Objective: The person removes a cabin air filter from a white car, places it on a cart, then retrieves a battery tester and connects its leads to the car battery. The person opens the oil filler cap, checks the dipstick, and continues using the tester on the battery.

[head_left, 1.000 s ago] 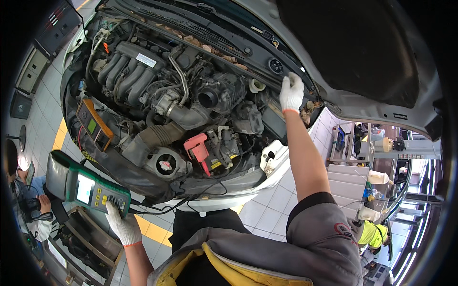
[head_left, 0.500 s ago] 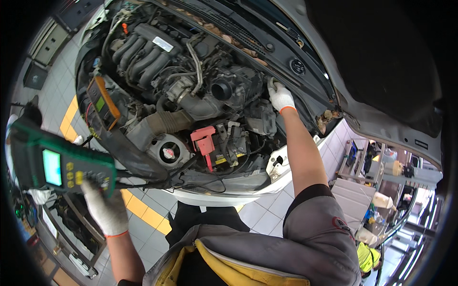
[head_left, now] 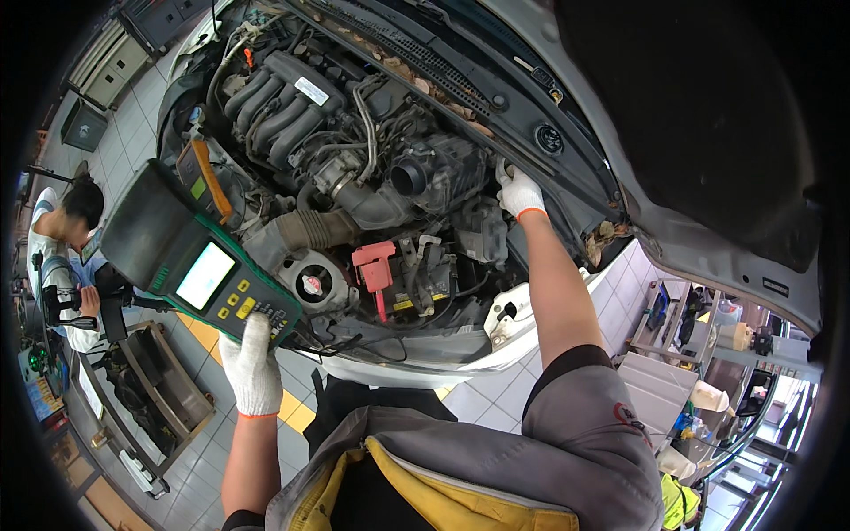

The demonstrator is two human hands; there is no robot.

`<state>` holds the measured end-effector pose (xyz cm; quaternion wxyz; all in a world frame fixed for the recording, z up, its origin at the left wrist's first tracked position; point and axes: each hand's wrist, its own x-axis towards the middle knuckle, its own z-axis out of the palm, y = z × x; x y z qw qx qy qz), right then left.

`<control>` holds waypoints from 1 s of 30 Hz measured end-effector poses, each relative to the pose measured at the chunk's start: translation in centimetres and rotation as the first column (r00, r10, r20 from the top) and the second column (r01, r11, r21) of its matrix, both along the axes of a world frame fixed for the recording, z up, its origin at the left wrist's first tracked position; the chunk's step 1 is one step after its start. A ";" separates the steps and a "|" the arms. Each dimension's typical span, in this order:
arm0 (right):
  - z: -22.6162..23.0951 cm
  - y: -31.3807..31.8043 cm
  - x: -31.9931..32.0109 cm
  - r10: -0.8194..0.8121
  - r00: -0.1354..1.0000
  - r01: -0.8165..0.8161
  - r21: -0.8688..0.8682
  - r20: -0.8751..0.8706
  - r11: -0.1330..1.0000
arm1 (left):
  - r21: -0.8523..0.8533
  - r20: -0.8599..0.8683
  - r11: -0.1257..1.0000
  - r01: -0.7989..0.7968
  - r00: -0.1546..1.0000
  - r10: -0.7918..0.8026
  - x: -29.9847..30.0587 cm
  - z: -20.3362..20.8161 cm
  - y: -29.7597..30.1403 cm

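I've got the left hand [head_left: 252,367] at lower left of the frame, white knit glove on, wrapped around the bottom end of a green-and-black handheld tester [head_left: 168,243]. That tester sits left of center, tilted, with the thumb up over the keypad and the screen [head_left: 205,275] glowing so bright I can't make out any readout from here. Dark cables [head_left: 329,348] trail from its lower end along the front edge of the engine bay. My right hand [head_left: 520,190], same kind of glove, is reaching in right of upper center, beside the black air housing [head_left: 447,173]; the fingers look curled, but their far side is hidden, so honestly can't tell if they're gripping anything. Near center I see the battery [head_left: 427,270] with a red terminal cover [head_left: 374,268] next to it, and a ribbed hose [head_left: 316,229] running just above the round white-ringed cap [head_left: 312,285]. An orange-edged meter [head_left: 211,177] leans in the bay at upper left, partly behind the tester. Open hood [head_left: 682,106] fills the upper right, dry leaves [head_left: 425,86] line the cowl, and another person [head_left: 53,248] is over at the left edge.
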<state>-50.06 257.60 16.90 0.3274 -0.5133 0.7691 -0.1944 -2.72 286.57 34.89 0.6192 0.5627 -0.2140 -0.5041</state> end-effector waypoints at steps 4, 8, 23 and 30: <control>2.1 1.6 2.9 -0.161 0.913 0.179 -0.015 0.375 0.984 | 0.029 -0.010 0.998 0.048 0.999 -0.048 -1.2 -0.7 0.1; 2.3 1.9 4.8 -0.294 0.870 0.348 -0.070 0.396 0.935 | 0.060 -0.019 0.989 0.136 0.991 -0.135 -1.7 -1.7 0.4; 0.3 2.8 3.2 -0.109 0.853 0.309 -0.324 0.510 0.894 | 0.193 0.097 0.967 0.164 0.978 -0.185 -2.6 -1.0 -1.8; 3.3 8.0 5.0 -0.306 0.753 0.563 -0.330 0.582 0.758 | 0.082 -0.165 0.985 0.154 0.977 -0.139 -3.5 -0.5 -3.9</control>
